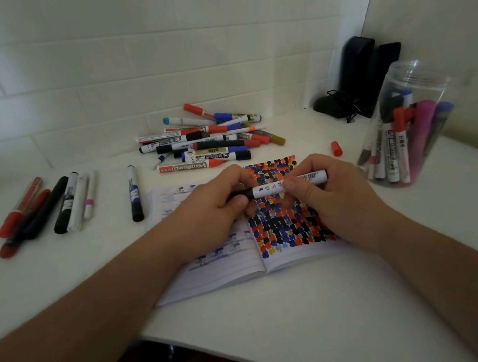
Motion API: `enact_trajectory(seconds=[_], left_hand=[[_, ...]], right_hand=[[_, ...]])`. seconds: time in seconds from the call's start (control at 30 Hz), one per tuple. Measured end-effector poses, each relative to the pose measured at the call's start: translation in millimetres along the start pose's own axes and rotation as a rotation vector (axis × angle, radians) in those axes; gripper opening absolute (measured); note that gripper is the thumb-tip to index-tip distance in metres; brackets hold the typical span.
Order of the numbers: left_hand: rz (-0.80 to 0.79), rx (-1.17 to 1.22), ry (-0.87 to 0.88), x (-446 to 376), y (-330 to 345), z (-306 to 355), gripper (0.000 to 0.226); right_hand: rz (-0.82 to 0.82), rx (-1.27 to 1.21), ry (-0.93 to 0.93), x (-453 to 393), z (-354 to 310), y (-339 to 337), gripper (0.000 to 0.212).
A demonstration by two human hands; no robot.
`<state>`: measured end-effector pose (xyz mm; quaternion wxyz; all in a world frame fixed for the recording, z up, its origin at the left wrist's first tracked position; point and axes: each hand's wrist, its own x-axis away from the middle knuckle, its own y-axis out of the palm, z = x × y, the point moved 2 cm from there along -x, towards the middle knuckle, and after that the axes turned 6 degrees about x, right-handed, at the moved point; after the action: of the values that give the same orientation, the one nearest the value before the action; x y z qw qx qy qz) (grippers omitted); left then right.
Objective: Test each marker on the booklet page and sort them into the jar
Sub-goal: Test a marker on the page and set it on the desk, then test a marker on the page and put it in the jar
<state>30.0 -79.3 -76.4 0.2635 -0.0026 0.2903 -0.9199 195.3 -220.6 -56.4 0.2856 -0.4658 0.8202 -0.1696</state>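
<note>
White tabletop point(282, 313) fills the view from the head camera, with an open booklet point(230, 275) lying at its middle. The booklet's right page point(285, 226) is thickly covered with small dabs of red, black, blue and yellow ink; its left page shows faint lines of writing.

Just above the booklet, two bare hands hold one marker point(289, 185) level between them. The marker has a white labelled barrel and a black end. The left hand point(216, 202) has its fingers curled around the black end, which may be the cap. The right hand point(326, 189) pinches the white barrel between thumb and fingers.

Beyond the booklet, toward the tiled wall, lies a loose pile of markers point(204, 142) with red, blue, black and gold caps. To the booklet's left, a single black-and-white marker point(134, 193) lies alone, and farther left sits a row of markers point(46, 206) in red, black and white. To the booklet's right stands a clear plastic jar point(406, 125), open at the top, holding several markers upright. A small red cap point(336, 148) lies between the booklet and the jar. Behind the jar, in the corner, rests a dark pouch point(362, 78).
</note>
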Motion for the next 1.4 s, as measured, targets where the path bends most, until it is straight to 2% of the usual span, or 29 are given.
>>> enact_trajectory(seconds=[0.13,0.23,0.3,0.43,0.5,0.6,0.7,0.83,0.97,1.13,1.2,1.4], left_hand=[[0.046,-0.184,0.067,2,5,10,0.015],[0.126,-0.434,0.148,2,4,8,0.028],[0.162,-0.552,0.139,1,-4,4,0.033],[0.307,-0.751,-0.028,10,-43,-13,0.033],[0.340,-0.911,-0.172,18,-66,-23,0.034],[0.329,-1.075,-0.281,34,-86,-30,0.033],[0.260,-1.178,-0.304,47,-93,-30,0.034],[0.222,-1.214,-0.431,52,-105,-31,0.030],[0.223,-1.282,-0.505,47,-110,-31,0.026],[0.191,-1.294,-0.652,26,-111,-24,0.026],[0.180,-1.276,-0.625,13,-105,-19,0.027],[0.251,-1.225,-0.342,-42,-74,-11,0.032]], right_hand=[[0.059,0.033,-0.038,-3,1,0,0.012],[0.023,0.075,-0.078,0,1,3,0.026],[-0.005,0.120,-0.087,2,4,3,0.033],[0.023,0.132,-0.060,3,12,-4,0.044],[0.039,0.176,-0.053,3,15,-5,0.034],[0.034,0.168,-0.055,1,17,-3,0.015],[0.025,0.174,-0.094,1,17,-1,0.017],[0.021,0.186,-0.114,-1,20,2,0.012],[0.025,0.176,-0.120,-2,21,1,0.021],[-0.003,0.164,-0.126,-3,23,1,0.019],[-0.011,0.165,-0.120,-4,23,1,0.018],[-0.007,0.176,-0.117,-7,25,-2,0.020]])
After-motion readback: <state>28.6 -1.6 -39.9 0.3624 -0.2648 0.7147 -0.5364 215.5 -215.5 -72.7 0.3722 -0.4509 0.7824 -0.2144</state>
